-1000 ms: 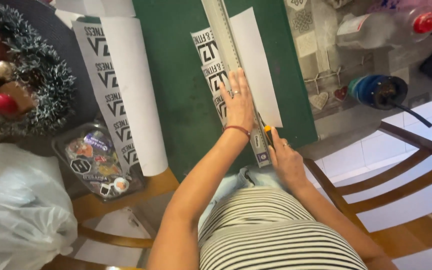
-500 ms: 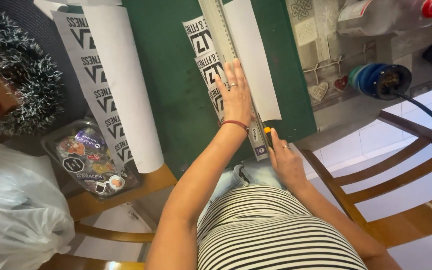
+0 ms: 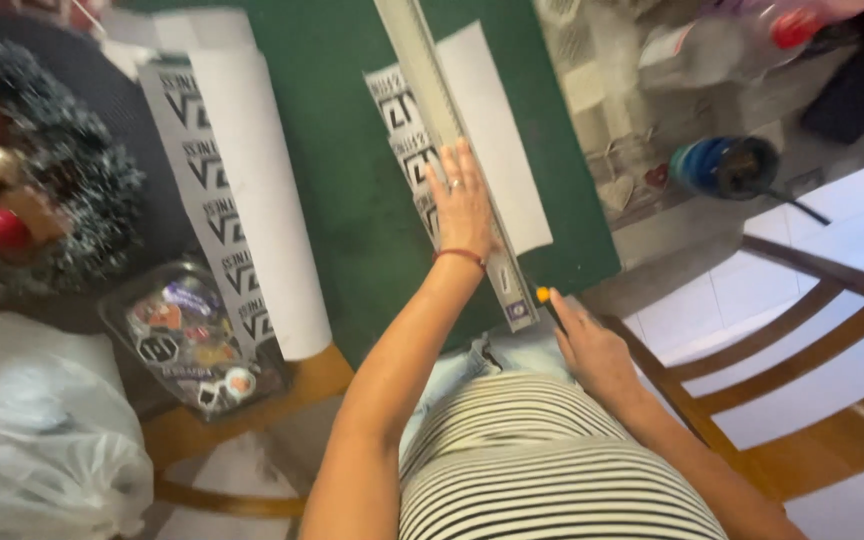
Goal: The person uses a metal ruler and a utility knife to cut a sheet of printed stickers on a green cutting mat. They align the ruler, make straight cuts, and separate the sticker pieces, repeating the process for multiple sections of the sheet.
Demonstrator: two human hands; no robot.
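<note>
Fingers of the left hand (image 3: pixel 464 205) lie spread and flat on the metal ruler (image 3: pixel 452 150), pinning it over the printed sheet (image 3: pixel 472 130); open, pressing, not curled round anything. The right hand (image 3: pixel 592 345) is closed on a small cutter with an orange tip (image 3: pixel 544 296), which sits right at the ruler's near end, just off the near edge of the green cutting mat (image 3: pixel 352 200).

Against the pictures from a second ago, the right hand has slid a little nearer the body along the ruler's right side, while the left hand has kept its place. That reads as a cut pulled the length of the sheet and now run out past its near edge.

The ruler's long axis runs from far-left to near-right across the mat, slightly tilted, its near end pointing at the person's waist. The sheet lies along the same line beneath it, print showing to the ruler's left, blank white to its right. Left of the ruler, well apart, a rolled printed sheet (image 3: pixel 242 190) lies almost parallel.
</note>
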